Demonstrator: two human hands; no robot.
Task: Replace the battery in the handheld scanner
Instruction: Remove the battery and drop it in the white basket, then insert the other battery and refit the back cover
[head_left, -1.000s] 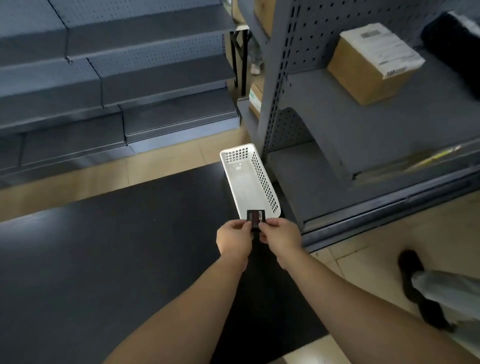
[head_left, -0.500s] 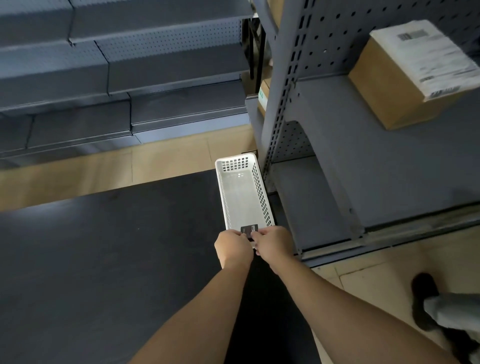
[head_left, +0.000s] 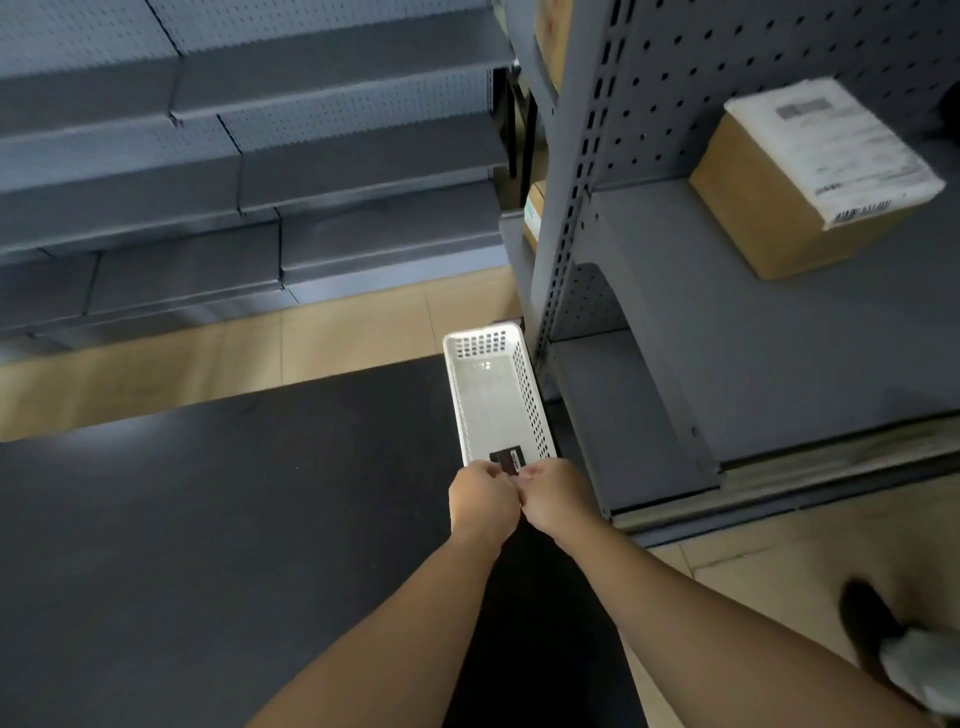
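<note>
A small flat black battery (head_left: 506, 460) with a label shows just above my two hands, at the near end of a white perforated basket (head_left: 496, 400). My left hand (head_left: 480, 501) and my right hand (head_left: 553, 496) are pressed together knuckle to knuckle, both pinching the battery's lower edge. Most of the battery is hidden behind my fingers. Whether it rests on the basket floor or hangs above it, I cannot tell. No scanner is in view.
The basket stands at the right edge of a black table (head_left: 234, 545). Grey metal shelving (head_left: 727, 338) rises close on the right, bearing a cardboard box (head_left: 810, 176). More grey shelves (head_left: 260, 171) line the back. A shoe (head_left: 867, 618) shows on the tan floor.
The camera has tilted and shifted, so the basket and shelving sit differently in frame. My hands have closed tighter together, and less of the battery shows above them.
</note>
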